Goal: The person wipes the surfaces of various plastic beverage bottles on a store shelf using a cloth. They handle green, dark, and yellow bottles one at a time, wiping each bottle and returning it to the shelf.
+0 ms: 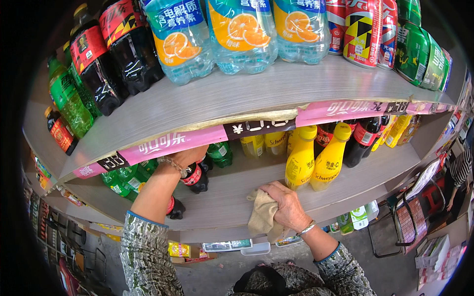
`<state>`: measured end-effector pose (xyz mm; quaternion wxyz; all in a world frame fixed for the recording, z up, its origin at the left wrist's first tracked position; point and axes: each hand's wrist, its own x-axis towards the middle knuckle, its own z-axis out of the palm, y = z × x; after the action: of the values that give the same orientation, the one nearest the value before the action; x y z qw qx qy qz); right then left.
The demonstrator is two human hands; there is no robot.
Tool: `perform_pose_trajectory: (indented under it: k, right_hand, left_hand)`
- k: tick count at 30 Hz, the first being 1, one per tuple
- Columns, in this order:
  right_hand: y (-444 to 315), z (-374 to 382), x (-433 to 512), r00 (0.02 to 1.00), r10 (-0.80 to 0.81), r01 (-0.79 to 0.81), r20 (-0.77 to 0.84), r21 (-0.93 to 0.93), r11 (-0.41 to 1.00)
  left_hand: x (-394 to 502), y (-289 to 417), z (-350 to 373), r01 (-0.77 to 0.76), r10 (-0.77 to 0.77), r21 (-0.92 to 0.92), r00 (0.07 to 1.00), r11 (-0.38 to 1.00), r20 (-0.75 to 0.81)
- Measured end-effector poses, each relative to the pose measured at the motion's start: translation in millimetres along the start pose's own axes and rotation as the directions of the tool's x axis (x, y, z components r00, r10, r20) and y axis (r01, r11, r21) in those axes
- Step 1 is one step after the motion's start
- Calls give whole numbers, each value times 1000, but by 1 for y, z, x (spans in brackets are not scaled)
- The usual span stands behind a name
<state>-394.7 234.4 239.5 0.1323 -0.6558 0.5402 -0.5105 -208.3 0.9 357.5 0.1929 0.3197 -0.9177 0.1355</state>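
My right hand [287, 205] holds a crumpled beige cloth [263, 211] at the front edge of the lower wooden shelf [237, 185]. Just behind it stand two yellow Schweppes bottles [300, 159], leaning in the view. My left hand [189, 155] reaches in under the pink price strip [159, 144], which hides its fingers; whether it holds anything cannot be told. Beside it are a small Coca-Cola bottle [194, 179] and green soda bottles [129, 177]. Another dark bottle [176, 208] shows partly behind my left forearm.
The upper shelf [237, 92] bears large cola bottles [126, 48], orange-flavoured drink bottles [242, 33] and soda cans [363, 33]. More Coca-Cola bottles [361, 138] stand at the lower shelf's right. A metal-framed chair [407, 222] and a person in stripes [459, 170] are at the right.
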Motion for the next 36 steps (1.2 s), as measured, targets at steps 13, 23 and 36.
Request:
perform_pose_trajectory:
  k: [13,23,36]
  right_hand:
    - [2,1,1,998,-47,47,-29,4,999]
    - [-1,0,3,999,-37,37,-7,-16,999]
    - [0,2,2,999,-43,41,-22,-71,997]
  left_hand:
    - [-84,30,-90,18,-21,-10,892,1000,-451]
    - [-207,42,-12,473,-721,-583,617,661,-317]
    - [-186,92,23,283,-568,-777,815,562,-113]
